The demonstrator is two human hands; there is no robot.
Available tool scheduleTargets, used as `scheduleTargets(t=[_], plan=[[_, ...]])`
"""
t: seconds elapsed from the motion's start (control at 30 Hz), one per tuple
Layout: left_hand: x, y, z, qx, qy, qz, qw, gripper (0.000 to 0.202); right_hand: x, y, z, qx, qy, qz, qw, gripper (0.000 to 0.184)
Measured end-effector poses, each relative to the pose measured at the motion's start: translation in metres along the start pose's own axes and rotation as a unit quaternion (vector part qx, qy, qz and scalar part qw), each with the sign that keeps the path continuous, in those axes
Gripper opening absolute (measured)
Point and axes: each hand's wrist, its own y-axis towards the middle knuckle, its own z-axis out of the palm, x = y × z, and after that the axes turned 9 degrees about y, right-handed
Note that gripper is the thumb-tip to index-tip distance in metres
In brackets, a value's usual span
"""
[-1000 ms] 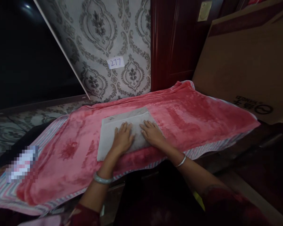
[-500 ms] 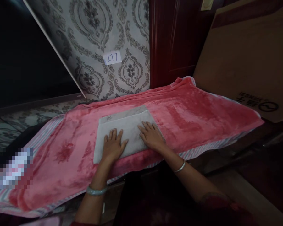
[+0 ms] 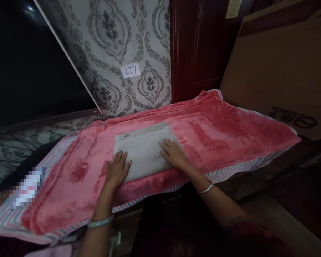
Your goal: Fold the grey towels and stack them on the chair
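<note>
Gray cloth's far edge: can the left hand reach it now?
Probably yes: the left hand rests on the gray cloth, and nothing visible blocks the way to its far edge.

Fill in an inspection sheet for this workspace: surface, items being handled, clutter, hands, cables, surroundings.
Surface: pink-red plush blanket, spread out, striped edging showing along the near side.
Items handled: grey cloth, folded flat; a far strip shows beyond the top layer, with a small dark motif at its left.
Clutter: pixelated whitish item at the left end; identity unclear.
Hands: left hand at the cloth's left edge, right hand on its right part; both open, palms down.
Cables: nothing seen.
Surroundings: dark screen, patterned wallpaper, "277" label, dark red panel, cardboard box.
</note>
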Motion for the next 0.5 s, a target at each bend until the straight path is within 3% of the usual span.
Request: scheduleTargets(t=[0.1, 0.2, 0.37, 0.5], plan=[[-0.017, -0.006, -0.01, -0.043, 0.015, -0.017, 0.999, 0.053, -0.01, -0.002, -0.006, -0.09, 0.11, 0.01, 0.99, 0.061], [-0.053, -0.007, -0.016, -0.076, -0.013, 0.039, 0.996, 0.053, -0.013, -0.005, -0.01, -0.161, 0.27, 0.031, 0.949, 0.064], [-0.129, 0.007, -0.016, -0.081, -0.065, 0.17, 0.98, 0.054, -0.011, 0.0, -0.002, -0.152, 0.495, 0.094, 0.85, 0.064], [-0.157, 0.015, -0.006, -0.047, -0.041, 0.215, 0.975, 0.056, -0.021, 0.004, 0.011, -0.14, 0.534, 0.122, 0.825, 0.066]])
